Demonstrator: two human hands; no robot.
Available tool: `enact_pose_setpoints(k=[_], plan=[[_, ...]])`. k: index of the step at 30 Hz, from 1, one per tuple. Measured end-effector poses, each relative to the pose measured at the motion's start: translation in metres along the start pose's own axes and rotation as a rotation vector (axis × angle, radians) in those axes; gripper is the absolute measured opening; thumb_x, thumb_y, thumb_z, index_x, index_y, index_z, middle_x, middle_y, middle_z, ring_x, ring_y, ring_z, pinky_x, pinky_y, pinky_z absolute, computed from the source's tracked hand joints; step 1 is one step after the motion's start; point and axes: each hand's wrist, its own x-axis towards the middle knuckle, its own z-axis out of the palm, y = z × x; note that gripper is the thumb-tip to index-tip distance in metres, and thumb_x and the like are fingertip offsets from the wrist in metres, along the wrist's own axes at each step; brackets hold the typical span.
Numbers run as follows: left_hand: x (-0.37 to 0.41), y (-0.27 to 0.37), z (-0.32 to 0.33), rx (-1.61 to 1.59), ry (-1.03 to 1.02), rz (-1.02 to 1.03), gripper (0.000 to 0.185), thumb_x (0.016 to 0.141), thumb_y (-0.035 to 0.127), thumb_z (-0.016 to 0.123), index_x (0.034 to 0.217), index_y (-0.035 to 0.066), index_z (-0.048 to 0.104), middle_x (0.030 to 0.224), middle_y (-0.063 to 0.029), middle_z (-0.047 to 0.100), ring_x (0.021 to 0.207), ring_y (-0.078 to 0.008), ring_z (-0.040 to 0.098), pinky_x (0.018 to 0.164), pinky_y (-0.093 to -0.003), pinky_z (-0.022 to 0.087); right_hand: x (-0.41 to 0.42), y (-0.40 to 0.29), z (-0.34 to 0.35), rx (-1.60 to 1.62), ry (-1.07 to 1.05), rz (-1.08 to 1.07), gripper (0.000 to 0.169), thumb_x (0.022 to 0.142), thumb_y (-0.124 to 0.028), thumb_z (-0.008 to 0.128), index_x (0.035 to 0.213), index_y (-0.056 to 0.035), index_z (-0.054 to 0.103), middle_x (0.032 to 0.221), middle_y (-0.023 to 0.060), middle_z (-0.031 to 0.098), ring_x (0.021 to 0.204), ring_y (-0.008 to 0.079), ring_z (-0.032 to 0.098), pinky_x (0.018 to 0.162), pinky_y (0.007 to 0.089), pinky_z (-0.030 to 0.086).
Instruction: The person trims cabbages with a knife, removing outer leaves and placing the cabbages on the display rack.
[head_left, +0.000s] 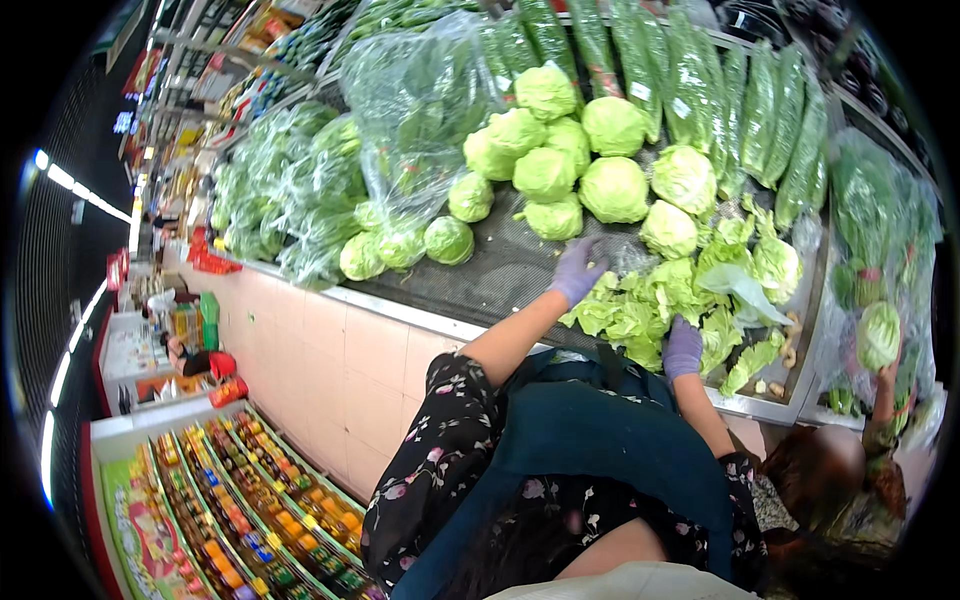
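My left hand (577, 271), in a purple glove, is over the dark mesh mat (499, 259) of the produce stand. Its fingers are apart, just left of a heap of loose lettuce leaves (649, 304). My right hand (682, 348), gloved alike, touches the near side of the heap, and leaves partly hide its fingertips. A crumpled clear plastic wrap (630, 253) lies behind the leaves, and a pale plastic sheet (746, 291) rests across their right side. Round heads of iceberg lettuce (544, 174) are piled beyond my hands. A partly trimmed head (776, 268) sits at the right.
Bagged leafy greens (292, 195) fill the stand's left part; long wrapped green vegetables (686, 90) line the back. A metal edge (420, 309) runs along the front. At far right, another person's hand (887, 373) holds a pale green head (877, 336). Shelves of jars (255, 502) stand lower left.
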Motion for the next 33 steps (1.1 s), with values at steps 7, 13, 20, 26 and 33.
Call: enact_pose_setpoints(k=[7,13,20,26,33], plan=[[-0.064,-0.145,-0.156,0.357,0.650,-0.471,0.083,0.065,0.020,0.078,0.136,0.007,0.035,0.131,-0.0282,0.036,0.121,-0.0420,0.037,0.102,-0.0448,0.036,-0.005,0.007,-0.071,0.043,-0.245,0.284,0.059,0.079,-0.008,0.056,0.135,-0.0106,0.038,0.107,0.0199,0.062,0.091,0.0366,0.064,0.080,0.0450,0.049],[-0.054,-0.200,-0.241,0.416,0.729,-0.262,0.088,0.063,0.023,0.080,0.138,0.010,0.035,0.134,-0.0266,0.032,0.123,-0.0419,0.035,0.104,-0.0454,0.034,-0.046,0.016,-0.142,-0.036,-0.227,0.307,0.051,0.074,-0.017,0.067,0.121,-0.0095,0.049,0.097,0.0215,0.065,0.091,0.0384,0.063,0.080,0.0439,0.049],[-0.035,-0.261,-0.329,0.377,0.519,-0.478,0.102,0.056,0.038,0.086,0.136,0.000,0.037,0.135,-0.0255,0.041,0.125,-0.0376,0.041,0.106,-0.0398,0.033,-0.053,-0.082,-0.115,0.253,-0.018,0.291,0.032,0.072,-0.017,0.063,0.103,-0.0061,0.062,0.100,0.0197,0.066,0.091,0.0375,0.063,0.078,0.0443,0.049],[0.014,-0.318,-0.376,0.609,-0.013,-0.309,0.114,0.056,0.052,0.083,0.141,-0.002,0.030,0.144,-0.0235,0.035,0.132,-0.0374,0.036,0.111,-0.0399,0.027,-0.036,-0.131,-0.083,0.204,-0.049,0.311,0.036,0.072,-0.013,0.058,0.107,-0.0109,0.062,0.095,0.0158,0.066,0.090,0.0354,0.064,0.080,0.0465,0.049],[0.122,-0.330,-0.376,-0.734,0.145,-0.206,0.086,0.074,0.064,0.062,0.138,0.013,0.037,0.136,-0.0187,0.044,0.123,-0.0346,0.045,0.101,-0.0492,0.039,-0.057,-0.157,-0.114,0.039,0.111,0.587,0.025,0.076,-0.010,0.057,0.101,-0.0081,0.061,0.094,0.0131,0.067,0.088,0.0320,0.066,0.074,0.0439,0.051]])
